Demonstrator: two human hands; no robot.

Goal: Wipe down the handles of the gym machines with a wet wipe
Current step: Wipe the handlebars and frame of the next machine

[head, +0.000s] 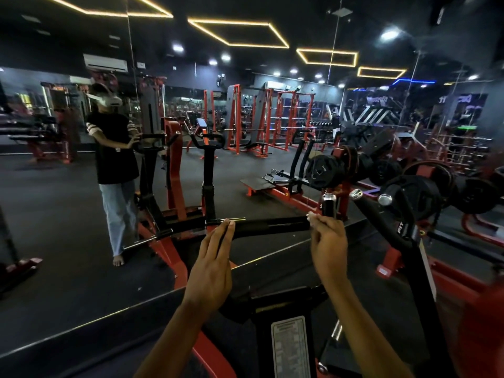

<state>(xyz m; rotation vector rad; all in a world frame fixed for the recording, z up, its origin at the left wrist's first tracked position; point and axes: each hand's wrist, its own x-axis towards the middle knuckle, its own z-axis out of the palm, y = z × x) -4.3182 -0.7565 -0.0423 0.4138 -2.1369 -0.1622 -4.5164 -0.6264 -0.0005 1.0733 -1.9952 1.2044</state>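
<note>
placard [290, 347] | left hand [211, 268] flat on handle [272, 226] | right hand [328, 241] pinching wipe [311, 216] | plates [324, 170] beyond

The handle [272, 226] is lying crosswise between the left hand [211, 268], touching its left end, and the right hand [328, 246] at its right end, with the weight plates [324, 171] sitting behind to the right and the mirror [68, 159] standing behind to the left.
</note>
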